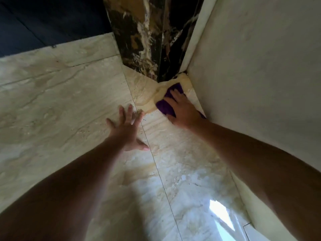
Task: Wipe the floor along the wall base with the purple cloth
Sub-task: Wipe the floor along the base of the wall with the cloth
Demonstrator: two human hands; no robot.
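the right hand (pixel 182 108) presses the purple cloth (pixel 165 106) flat on the marble floor (pixel 52 101) at the corner where the white wall (pixel 260 66) meets the dark marble pillar (pixel 147 40). the left hand (pixel 127 129), spread wide and empty, likely braces the lean.

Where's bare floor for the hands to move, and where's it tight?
Free: the beige tiles left of the left hand, up to the dark strip, and the tiles between both forearms. Tight: the corner where the right hand presses the purple cloth between marble column and white wall.
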